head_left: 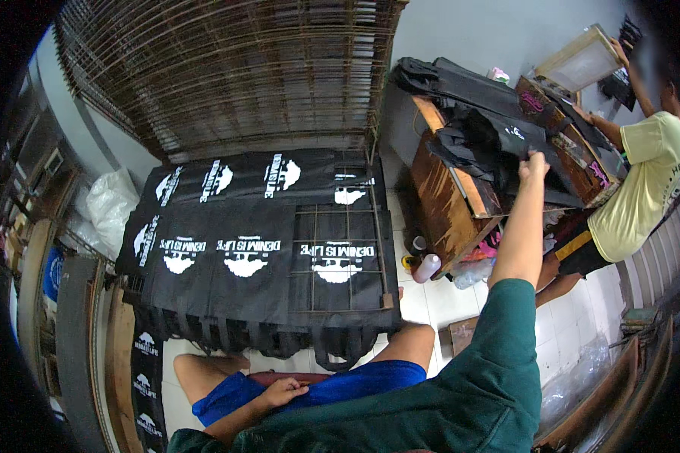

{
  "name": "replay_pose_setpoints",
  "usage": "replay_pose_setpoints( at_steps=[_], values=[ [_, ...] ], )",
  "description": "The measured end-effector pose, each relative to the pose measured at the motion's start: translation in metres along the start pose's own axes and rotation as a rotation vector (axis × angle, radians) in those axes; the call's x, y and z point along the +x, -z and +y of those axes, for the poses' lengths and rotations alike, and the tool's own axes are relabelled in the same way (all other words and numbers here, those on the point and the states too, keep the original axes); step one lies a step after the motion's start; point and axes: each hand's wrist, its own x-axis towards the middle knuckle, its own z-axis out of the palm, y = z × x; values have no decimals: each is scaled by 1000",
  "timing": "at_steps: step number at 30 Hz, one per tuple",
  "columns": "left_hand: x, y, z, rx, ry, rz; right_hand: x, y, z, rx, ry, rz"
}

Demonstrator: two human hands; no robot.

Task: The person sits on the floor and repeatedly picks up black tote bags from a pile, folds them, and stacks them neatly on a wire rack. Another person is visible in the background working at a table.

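Observation:
My right hand [535,164] reaches out to the wooden workbench at the right, its fingers closed on the edge of a black fabric bag [514,134] with a small white print. My left hand [282,394] rests on my lap over blue shorts, fingers loosely extended and holding nothing. In front of me, black tote bags [279,215] with white prints lie in rows, their handles [345,351] hanging over the near edge. A metal wire rack [386,260] lies over the bags at the right end of the rows.
Rusty wire racks [234,75] stand raised behind the bags. A co-worker in a yellow shirt [646,181] holds up a framed screen [579,62] beside the wooden workbench [431,189]. More black fabric [461,83] is piled there. A pinkish bottle [428,267] stands on the tiled floor.

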Motion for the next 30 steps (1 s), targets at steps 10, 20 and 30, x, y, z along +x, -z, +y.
replay_pose_setpoints(
  at_steps=[10,20,30],
  values=[
    [11,-4,142,-47,-570,111,-251,-43,-156,-651,156,-1151],
    [13,-49,205,-938,-598,-631,-457,-10,-173,-816,-80,-1587],
    [-32,3,203,-1313,-876,-764,-411,51,-162,-754,-26,-1306]
  ],
)
